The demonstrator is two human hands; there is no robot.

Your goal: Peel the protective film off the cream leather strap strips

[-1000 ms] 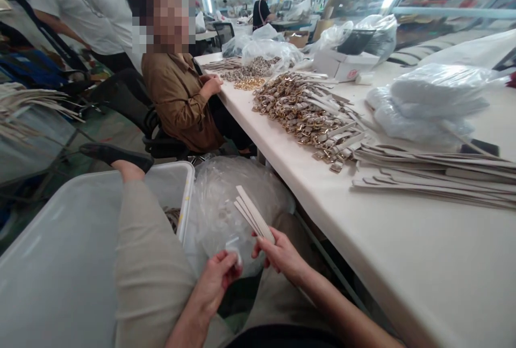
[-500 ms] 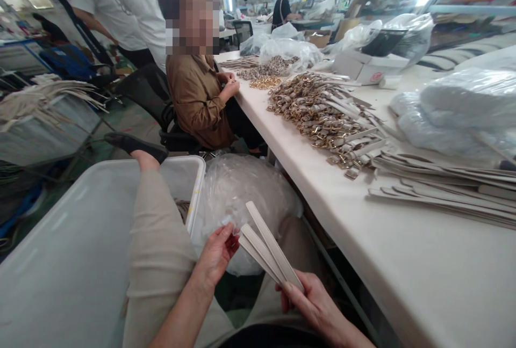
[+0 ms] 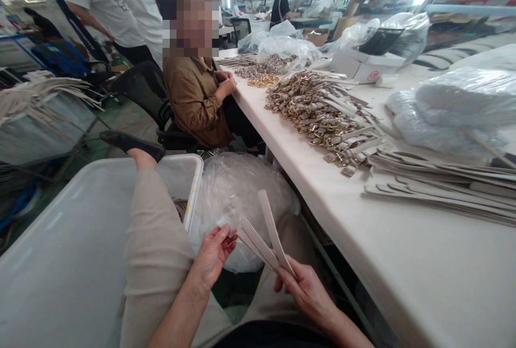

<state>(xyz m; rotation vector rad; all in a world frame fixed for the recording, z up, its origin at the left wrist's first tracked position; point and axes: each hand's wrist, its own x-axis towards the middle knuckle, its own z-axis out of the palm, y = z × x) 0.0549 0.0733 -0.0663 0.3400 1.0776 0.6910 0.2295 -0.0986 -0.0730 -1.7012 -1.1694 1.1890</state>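
Observation:
My right hand [image 3: 300, 286] is closed around the lower ends of a few flat beige strap strips [image 3: 258, 243]. They fan upward over my lap, one standing apart from the others. Just left of the strips' upper ends, my left hand [image 3: 215, 251] is pinched, thumb against fingers. Something small and whitish shows at its fingertips, too small to name, against the clear plastic bag [image 3: 250, 181] behind. The bag bulges between my legs, full of pale material.
A white bin [image 3: 92, 176] stands at my left, my leg over it. On the table [image 3: 322, 203] lie a heap of straps with gold buckles [image 3: 318, 111], stacked long strips [image 3: 439, 187] and plastic-wrapped bundles [image 3: 463, 101]. A co-worker in brown [image 3: 193, 101] sits at the table's edge.
One strip in my right hand has swung away from the others and stands more upright. My left hand stays pinched near the strips' ends. The view has shifted slightly.

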